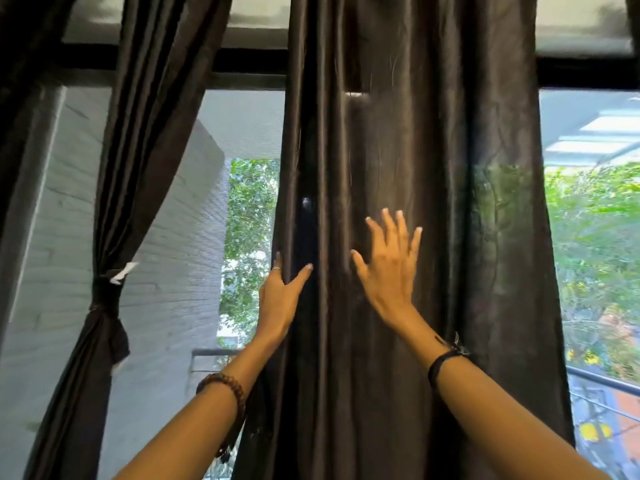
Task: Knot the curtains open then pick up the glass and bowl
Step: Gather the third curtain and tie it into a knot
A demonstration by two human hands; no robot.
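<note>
Dark satiny curtain (pixel 415 202) hanging loose in folds, left hand (pixel 277 299) grip pinching its edge, right hand (pixel 391 268) spread flat

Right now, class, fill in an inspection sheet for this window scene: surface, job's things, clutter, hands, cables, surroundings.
Surface: nothing seen; no table or floor in view.
Job's things: left curtain already knotted; middle curtain hangs loose, unknotted. Glass and bowl: nothing seen.
Clutter: nothing seen.
Hands: left hand holds the middle curtain's left edge, thumb in front of the fold; right hand has spread fingers in front of the cloth, contact unclear. A wristband on each wrist.
Cables: nothing seen.
Surroundings: window frame, white brick wall, trees, balcony railing.
</note>
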